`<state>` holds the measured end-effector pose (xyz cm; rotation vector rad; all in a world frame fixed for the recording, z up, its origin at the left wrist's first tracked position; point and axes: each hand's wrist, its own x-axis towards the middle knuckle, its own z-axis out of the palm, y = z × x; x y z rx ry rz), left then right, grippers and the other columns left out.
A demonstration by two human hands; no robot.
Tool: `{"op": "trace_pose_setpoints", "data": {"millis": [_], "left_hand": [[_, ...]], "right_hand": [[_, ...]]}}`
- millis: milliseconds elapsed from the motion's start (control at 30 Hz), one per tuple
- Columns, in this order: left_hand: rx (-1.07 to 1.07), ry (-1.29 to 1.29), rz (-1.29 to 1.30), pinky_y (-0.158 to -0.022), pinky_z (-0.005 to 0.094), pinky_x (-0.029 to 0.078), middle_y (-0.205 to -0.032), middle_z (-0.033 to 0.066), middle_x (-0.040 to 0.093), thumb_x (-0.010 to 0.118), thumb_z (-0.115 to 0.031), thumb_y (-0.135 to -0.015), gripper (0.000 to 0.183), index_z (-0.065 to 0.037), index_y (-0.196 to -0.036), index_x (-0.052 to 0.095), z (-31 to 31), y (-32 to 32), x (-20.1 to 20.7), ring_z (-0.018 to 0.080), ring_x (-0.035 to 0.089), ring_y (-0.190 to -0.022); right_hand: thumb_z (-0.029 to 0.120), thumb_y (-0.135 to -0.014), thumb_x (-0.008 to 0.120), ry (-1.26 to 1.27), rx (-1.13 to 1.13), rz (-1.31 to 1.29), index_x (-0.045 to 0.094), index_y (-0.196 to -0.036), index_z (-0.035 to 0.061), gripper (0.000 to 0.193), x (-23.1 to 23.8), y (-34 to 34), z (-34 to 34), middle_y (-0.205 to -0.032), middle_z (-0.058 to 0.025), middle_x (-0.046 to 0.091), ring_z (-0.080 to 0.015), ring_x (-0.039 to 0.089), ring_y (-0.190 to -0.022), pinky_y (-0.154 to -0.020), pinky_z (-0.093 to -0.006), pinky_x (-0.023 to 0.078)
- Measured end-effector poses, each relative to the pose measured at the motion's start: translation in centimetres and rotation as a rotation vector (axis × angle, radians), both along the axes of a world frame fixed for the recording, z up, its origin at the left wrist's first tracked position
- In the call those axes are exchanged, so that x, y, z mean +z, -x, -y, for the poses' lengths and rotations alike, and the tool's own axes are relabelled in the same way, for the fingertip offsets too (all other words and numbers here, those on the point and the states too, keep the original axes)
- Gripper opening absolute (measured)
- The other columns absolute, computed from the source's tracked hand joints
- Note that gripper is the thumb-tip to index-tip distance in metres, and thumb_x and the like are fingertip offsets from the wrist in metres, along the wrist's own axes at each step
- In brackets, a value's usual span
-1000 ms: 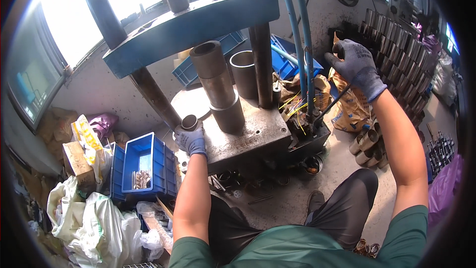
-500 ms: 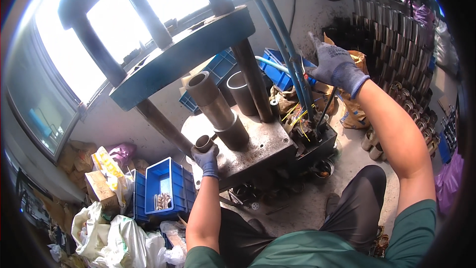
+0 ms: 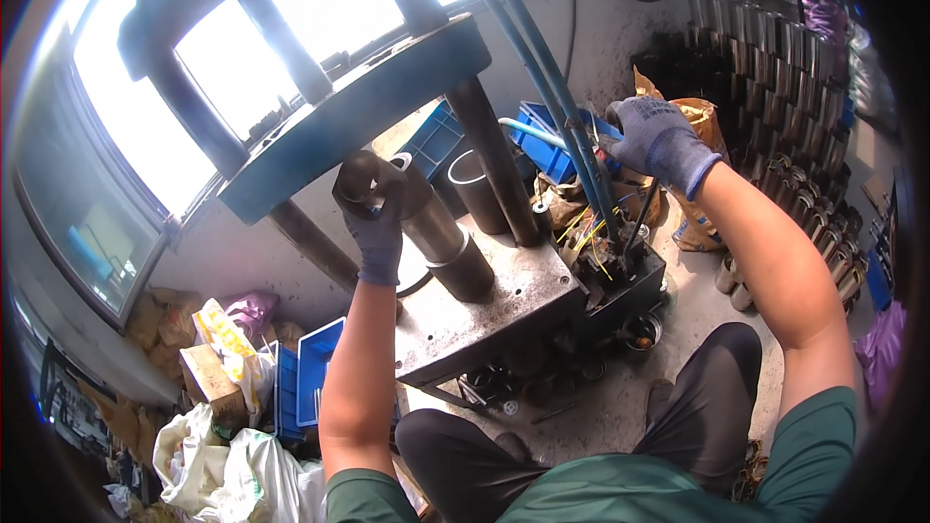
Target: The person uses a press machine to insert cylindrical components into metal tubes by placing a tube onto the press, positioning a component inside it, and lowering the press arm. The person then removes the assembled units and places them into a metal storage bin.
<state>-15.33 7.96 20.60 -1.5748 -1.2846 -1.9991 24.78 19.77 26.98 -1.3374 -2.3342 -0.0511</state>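
My left hand (image 3: 373,232), in a grey work glove, is closed around a short metal sleeve (image 3: 358,172). It holds the sleeve up beside the top of a tall metal cylinder (image 3: 433,223), just under the press's blue crosshead (image 3: 358,116). That cylinder stands tilted in view on a wider dark base (image 3: 467,273) on the steel press table (image 3: 484,320). My right hand (image 3: 659,138), gloved too, is raised with its fingers curled over the upper end of a dark lever (image 3: 640,213); the grip itself is partly hidden.
A wide tube (image 3: 477,196) stands behind the cylinder, near a press column (image 3: 499,160). Blue hoses (image 3: 557,77) run down to a wired valve block (image 3: 620,271). Blue bins (image 3: 315,368) and white sacks (image 3: 262,475) lie at left; stacked metal sleeves (image 3: 775,68) stand at right.
My left hand has lifted the short sleeve from the table's left edge up toward the tall cylinder's top. My right hand's outstretched fingers have curled in.
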Motion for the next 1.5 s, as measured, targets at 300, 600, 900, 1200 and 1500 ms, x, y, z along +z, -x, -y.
{"op": "trace_pose_setpoints", "data": {"millis": [300, 600, 900, 1200, 1500], "left_hand": [[0.08, 0.117, 0.031, -0.104, 0.0392, 0.049, -0.133, 0.0149, 0.061, 0.092, -0.024, -0.074, 0.08, -0.005, -0.139, 0.05, -2.4, 1.5, 1.0, 0.0268, 0.059, -0.124], [0.239, 0.415, 0.092, -0.088, 0.0465, 0.056, -0.112, 0.0265, 0.073, 0.084, -0.052, -0.078, 0.075, 0.003, -0.122, 0.059, -4.7, 3.5, 2.1, 0.0407, 0.072, -0.105], [0.311, 0.475, 0.118, -0.093, 0.0485, 0.053, -0.115, 0.0298, 0.071, 0.078, -0.062, -0.079, 0.083, 0.005, -0.124, 0.058, -3.3, 1.4, 2.6, 0.0442, 0.069, -0.111], [0.249, 0.44, 0.147, -0.094, 0.047, 0.053, -0.117, 0.027, 0.071, 0.081, -0.06, -0.079, 0.083, 0.003, -0.129, 0.058, -3.8, 2.0, 1.8, 0.0419, 0.069, -0.111], [0.272, 0.403, 0.168, -0.093, 0.0459, 0.053, -0.114, 0.0234, 0.073, 0.083, -0.057, -0.078, 0.079, 0.001, -0.125, 0.058, -3.6, 1.4, 0.9, 0.0378, 0.071, -0.108]], "right_hand": [[0.024, -0.091, 0.064, -0.098, 0.017, -0.011, 0.069, -0.109, 0.001, 0.03, -1.1, -1.4, 0.4, -0.106, -0.021, 0.074, -0.0359, 0.071, -0.108, -0.096, -0.0462, 0.054], [0.013, -0.086, 0.066, -0.117, 0.333, 0.049, 0.069, -0.109, 0.0018, 0.026, -6.1, -9.0, 8.1, -0.103, -0.0206, 0.072, -0.0396, 0.069, -0.096, -0.086, -0.0471, 0.055], [0.029, -0.079, 0.076, 0.022, 0.36, 0.212, 0.069, -0.096, 0.0053, 0.03, -17.8, -14.9, 21.2, -0.093, -0.0157, 0.069, -0.0386, 0.067, -0.087, -0.075, -0.049, 0.052], [0.023, -0.08, 0.08, -0.084, 0.225, 0.12, 0.065, -0.092, 0.007, 0.025, -18.3, -14.2, 21.9, -0.088, -0.012, 0.066, -0.0362, 0.064, -0.082, -0.073, -0.0479, 0.049], [0.03, -0.079, 0.081, 0.16, 0.167, 0.179, 0.06, -0.077, 0.0059, 0.031, -17.3, -14.1, 21.4, -0.08, -0.0163, 0.062, -0.0393, 0.062, -0.076, -0.068, -0.049, 0.048]]}}
